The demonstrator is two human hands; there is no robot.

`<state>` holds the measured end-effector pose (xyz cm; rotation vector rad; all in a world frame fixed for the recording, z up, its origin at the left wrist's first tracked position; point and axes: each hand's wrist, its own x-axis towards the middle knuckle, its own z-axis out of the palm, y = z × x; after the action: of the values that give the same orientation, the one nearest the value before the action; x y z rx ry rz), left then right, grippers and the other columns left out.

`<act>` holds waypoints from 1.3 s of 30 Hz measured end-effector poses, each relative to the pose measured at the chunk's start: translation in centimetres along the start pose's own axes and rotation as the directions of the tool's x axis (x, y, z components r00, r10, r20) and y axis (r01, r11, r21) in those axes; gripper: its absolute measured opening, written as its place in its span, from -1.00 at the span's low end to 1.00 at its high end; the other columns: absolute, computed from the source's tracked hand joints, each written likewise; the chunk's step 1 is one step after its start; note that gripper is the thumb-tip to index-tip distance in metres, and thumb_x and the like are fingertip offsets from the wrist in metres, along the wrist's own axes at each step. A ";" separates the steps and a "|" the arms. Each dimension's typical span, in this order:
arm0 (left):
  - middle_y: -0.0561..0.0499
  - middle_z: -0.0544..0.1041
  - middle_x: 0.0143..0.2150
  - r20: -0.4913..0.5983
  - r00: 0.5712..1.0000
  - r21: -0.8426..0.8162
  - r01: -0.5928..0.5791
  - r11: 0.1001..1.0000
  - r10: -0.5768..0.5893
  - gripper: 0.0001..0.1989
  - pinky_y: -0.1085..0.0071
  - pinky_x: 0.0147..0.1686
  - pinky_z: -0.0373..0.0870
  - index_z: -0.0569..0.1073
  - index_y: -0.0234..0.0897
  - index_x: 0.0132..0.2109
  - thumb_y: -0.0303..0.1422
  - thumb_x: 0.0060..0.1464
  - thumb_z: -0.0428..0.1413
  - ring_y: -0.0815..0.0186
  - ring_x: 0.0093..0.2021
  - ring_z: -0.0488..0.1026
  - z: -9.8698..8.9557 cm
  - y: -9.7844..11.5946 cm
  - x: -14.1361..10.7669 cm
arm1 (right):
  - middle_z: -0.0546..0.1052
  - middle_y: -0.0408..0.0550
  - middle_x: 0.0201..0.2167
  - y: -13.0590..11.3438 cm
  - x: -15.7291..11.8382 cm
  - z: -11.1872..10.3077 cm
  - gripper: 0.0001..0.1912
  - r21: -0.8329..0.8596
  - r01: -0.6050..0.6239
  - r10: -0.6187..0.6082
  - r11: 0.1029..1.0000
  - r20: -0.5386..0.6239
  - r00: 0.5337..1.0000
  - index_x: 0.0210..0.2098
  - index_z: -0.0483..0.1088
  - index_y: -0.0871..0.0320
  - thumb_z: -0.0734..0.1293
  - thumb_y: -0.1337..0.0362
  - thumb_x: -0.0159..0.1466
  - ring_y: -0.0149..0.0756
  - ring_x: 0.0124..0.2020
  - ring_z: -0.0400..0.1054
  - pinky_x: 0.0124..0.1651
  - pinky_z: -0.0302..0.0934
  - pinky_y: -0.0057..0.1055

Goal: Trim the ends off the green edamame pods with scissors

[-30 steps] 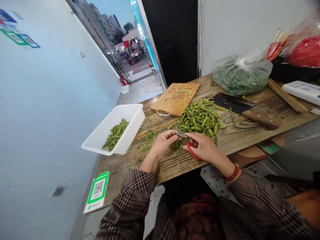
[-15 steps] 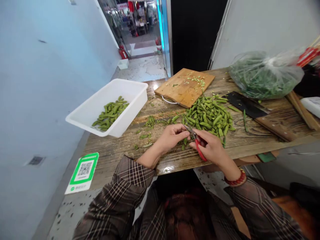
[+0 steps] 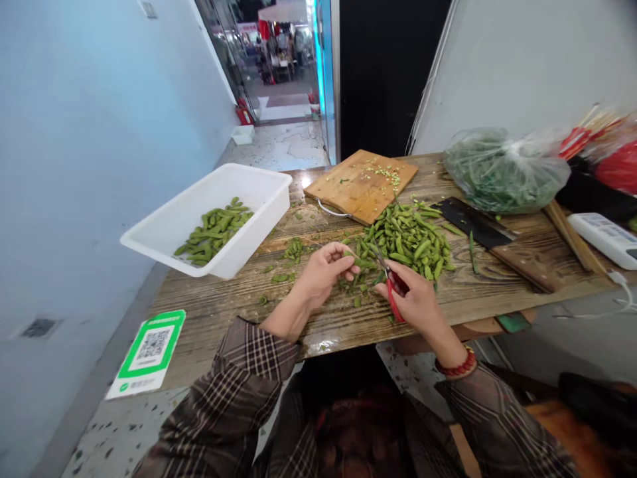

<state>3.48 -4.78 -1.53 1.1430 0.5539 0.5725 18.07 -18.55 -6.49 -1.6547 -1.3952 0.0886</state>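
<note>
My right hand [image 3: 412, 290] is closed around the red handles of a pair of scissors [image 3: 393, 299], whose metal blades point up and left. Between the fingertips of my left hand [image 3: 326, 271] is a green edamame pod [image 3: 359, 261], pinched and reaching toward the blades. Just beyond both hands lies a large heap of edamame pods [image 3: 413, 242] on the wooden table [image 3: 239, 338]. To the left, a white plastic tub [image 3: 249, 242] holds more pods [image 3: 213, 229]. Small green trimmings [image 3: 293, 249] are scattered near my left hand.
A wooden cutting board [image 3: 355, 189] with chopped bits lies behind the heap. A cleaver [image 3: 497, 242] rests to its right, before a plastic bag of greens [image 3: 502, 172]. A white power strip [image 3: 604, 239] sits far right; a green QR-code card [image 3: 149, 352] is at the left edge.
My left hand has moved away from the scissors, and a pod now shows in its fingers. The scissors' blades have come away from the left fingertips. The view has shifted slightly.
</note>
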 end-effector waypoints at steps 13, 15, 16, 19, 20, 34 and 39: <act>-0.01 0.57 -0.42 0.042 0.998 -0.155 0.049 0.987 -0.043 -0.70 0.49 -0.32 0.50 0.37 -0.38 -0.32 -0.41 -0.14 0.33 0.36 -0.40 0.57 0.2 -0.8 0.0 | 0.43 -0.07 -0.38 -0.6 0.2 -0.2 -0.54 0.054 -0.014 0.011 0.998 0.056 0.998 0.05 0.37 0.13 0.36 0.10 0.20 -0.34 -0.46 0.30 -0.39 0.31 -0.39; -0.02 0.58 -0.43 0.050 0.997 -0.140 0.057 0.989 -0.050 -0.70 0.49 -0.32 0.50 0.37 -0.38 -0.30 -0.40 -0.13 0.33 0.36 -0.41 0.57 0.2 -1.0 -0.1 | 0.44 -0.06 -0.39 -0.4 0.1 -0.2 -0.54 0.048 -0.015 0.013 0.999 0.052 0.999 0.05 0.37 0.13 0.35 0.08 0.21 -0.33 -0.46 0.30 -0.40 0.30 -0.38; -0.03 0.58 -0.43 0.055 0.997 -0.136 0.056 0.989 -0.049 -0.70 0.48 -0.32 0.50 0.37 -0.38 -0.30 -0.40 -0.13 0.33 0.37 -0.42 0.57 0.1 -1.0 -0.1 | 0.44 -0.06 -0.39 -0.3 0.1 -0.2 -0.54 0.041 -0.015 0.013 0.999 0.049 0.999 0.05 0.38 0.14 0.34 0.07 0.21 -0.32 -0.46 0.30 -0.40 0.30 -0.38; -0.04 0.58 -0.43 0.071 0.996 -0.133 0.061 0.989 -0.052 -0.70 0.48 -0.33 0.50 0.37 -0.38 -0.30 -0.38 -0.12 0.32 0.36 -0.43 0.56 0.0 -0.9 -0.1 | 0.46 -0.04 -0.40 0.0 0.0 -0.2 -0.54 0.006 0.000 0.000 1.000 0.047 0.999 0.05 0.39 0.15 0.33 0.06 0.23 -0.30 -0.45 0.32 -0.37 0.31 -0.36; -0.04 0.58 -0.44 0.071 0.996 -0.130 0.062 0.990 -0.053 -0.71 0.47 -0.33 0.49 0.37 -0.38 -0.30 -0.38 -0.11 0.32 0.36 -0.42 0.56 0.0 -0.9 -0.1 | 0.47 -0.04 -0.40 0.0 -0.1 -0.2 -0.53 -0.010 0.008 -0.007 1.000 0.051 0.999 0.06 0.38 0.15 0.32 0.05 0.23 -0.29 -0.45 0.33 -0.35 0.32 -0.35; 0.11 0.33 -0.53 -0.207 0.953 0.386 -0.126 0.914 0.219 -0.90 0.41 -0.38 0.34 0.43 -0.28 -0.32 -0.36 -0.01 0.10 0.40 -0.50 0.29 -2.9 0.9 3.2 | 0.57 0.08 -0.14 0.3 0.0 0.1 -0.54 0.009 -0.065 0.065 0.998 -0.021 0.998 0.05 0.40 0.16 0.33 0.07 0.22 -0.18 -0.21 0.48 -0.10 0.36 -0.25; 0.02 0.36 -0.46 -0.068 0.928 0.917 -0.086 0.389 0.367 -0.92 0.37 -0.29 0.24 0.49 -0.28 -0.43 -0.36 -0.07 0.21 0.32 -0.42 0.26 -3.4 -0.1 5.4 | 0.56 0.09 -0.14 0.3 -0.1 0.1 -0.56 0.001 -0.036 0.036 0.999 -0.015 0.999 0.03 0.40 0.17 0.33 0.09 0.22 -0.16 -0.19 0.47 -0.10 0.36 -0.24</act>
<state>5.19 1.15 -3.32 2.2647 1.0167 0.6838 18.22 -18.54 -6.75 -1.6767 -1.3539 0.0973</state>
